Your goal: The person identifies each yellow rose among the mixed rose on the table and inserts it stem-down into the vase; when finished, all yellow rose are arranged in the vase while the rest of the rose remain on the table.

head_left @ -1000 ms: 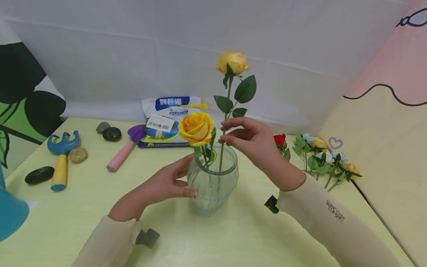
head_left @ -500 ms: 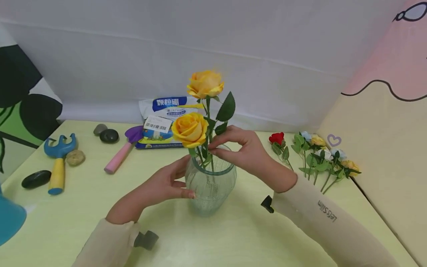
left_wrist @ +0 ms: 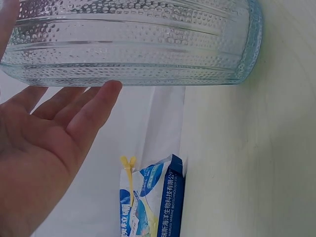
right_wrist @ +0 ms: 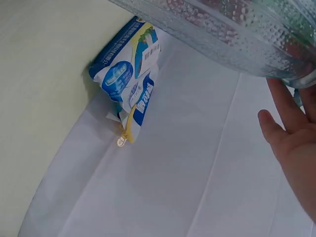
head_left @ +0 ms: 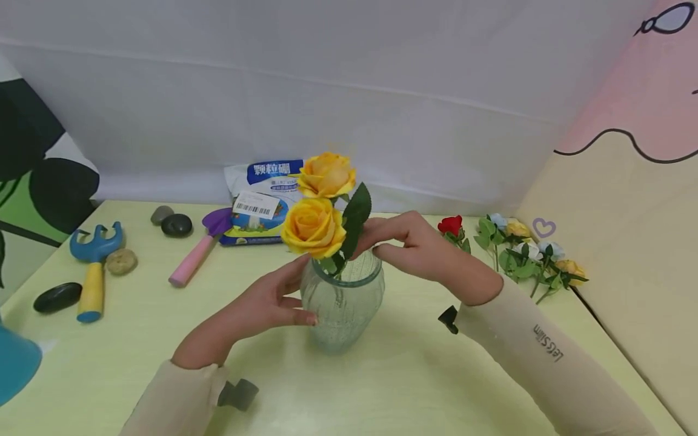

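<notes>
A clear ribbed glass vase (head_left: 343, 315) stands upright on the table, with two yellow roses in its mouth. The front rose (head_left: 313, 228) partly covers the rear rose (head_left: 327, 174). My left hand (head_left: 267, 303) grips the vase's left side, thumb in front and fingers behind; the left wrist view shows fingertips against the textured glass (left_wrist: 148, 44). At the rim's right, my right hand (head_left: 420, 251) has its fingers beside a dark green leaf (head_left: 357, 212), thumb apart from them. In the right wrist view, the right hand (right_wrist: 296, 133) touches the rim area with nothing visibly pinched.
Behind the vase lies a blue-white bag (head_left: 262, 206). Leftward are a pink-handled purple trowel (head_left: 196, 251), a blue-and-yellow hand fork (head_left: 94, 272), several stones (head_left: 176, 224) and a blue object (head_left: 16, 363). A red rose (head_left: 450, 226) and several other flowers (head_left: 529, 254) lie at right.
The rear yellow rose has moved left and sunk lower into the vase. My right hand held its stem earlier; now its thumb and fingers are apart by the rim. The left hand stays put.
</notes>
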### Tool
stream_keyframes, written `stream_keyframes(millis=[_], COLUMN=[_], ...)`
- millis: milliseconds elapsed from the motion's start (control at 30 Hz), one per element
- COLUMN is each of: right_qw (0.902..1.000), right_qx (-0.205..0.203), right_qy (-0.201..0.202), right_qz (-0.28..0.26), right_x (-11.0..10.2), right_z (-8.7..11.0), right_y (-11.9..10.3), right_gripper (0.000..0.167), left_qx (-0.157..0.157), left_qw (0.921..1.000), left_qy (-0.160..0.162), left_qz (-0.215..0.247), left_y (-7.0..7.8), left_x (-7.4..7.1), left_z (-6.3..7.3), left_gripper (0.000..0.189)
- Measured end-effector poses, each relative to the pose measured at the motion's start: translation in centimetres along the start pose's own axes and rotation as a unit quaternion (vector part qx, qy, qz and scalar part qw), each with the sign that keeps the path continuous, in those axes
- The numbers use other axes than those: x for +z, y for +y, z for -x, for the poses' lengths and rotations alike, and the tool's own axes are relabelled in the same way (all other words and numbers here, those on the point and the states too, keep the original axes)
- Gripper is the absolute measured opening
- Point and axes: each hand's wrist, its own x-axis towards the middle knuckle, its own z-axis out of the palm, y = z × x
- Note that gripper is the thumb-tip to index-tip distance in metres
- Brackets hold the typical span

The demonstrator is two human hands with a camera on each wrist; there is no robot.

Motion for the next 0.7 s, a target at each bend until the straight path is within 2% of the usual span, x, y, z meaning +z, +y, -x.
stream_keyframes(millis=[100,233,433,567,633,700], right_qw=[0.9995,0.9979,0.9879,0.9728,0.9604,0.9432], right_qx=[0.012,0.038,0.088,0.107,0.130,0.172], right_qy=[0.009,0.035,0.113,0.171,0.206,0.248], right_qz=[-0.028,-0.039,-0.060,-0.113,-0.136,-0.138], right_x=[-1.0,-3.1,-7.1,-9.6,-10.6,-11.2], right_z=[0.5,2.0,4.8,7.4,8.8,10.2], right_y=[0.0,0.0,0.8,2.3,3.2,3.9], right_gripper=[0.034,0.032,0.032,0.028,0.024,0.022], left_qx=[-0.005,-0.006,0.011,0.011,0.007,0.002], left_qw=[1.0000,1.0000,0.9999,0.9999,1.0000,1.0000], left_qy=[0.001,0.003,0.001,0.000,-0.001,0.000], left_qz=[0.003,0.003,0.002,0.000,0.001,0.001], left_y=[0.0,0.1,0.1,0.1,0.1,0.2], left_x=[0.0,0.0,0.0,-0.1,0.0,0.0], left_z=[0.0,0.0,0.0,0.0,0.0,0.0], left_gripper=[0.099,0.098,0.097,0.097,0.098,0.098])
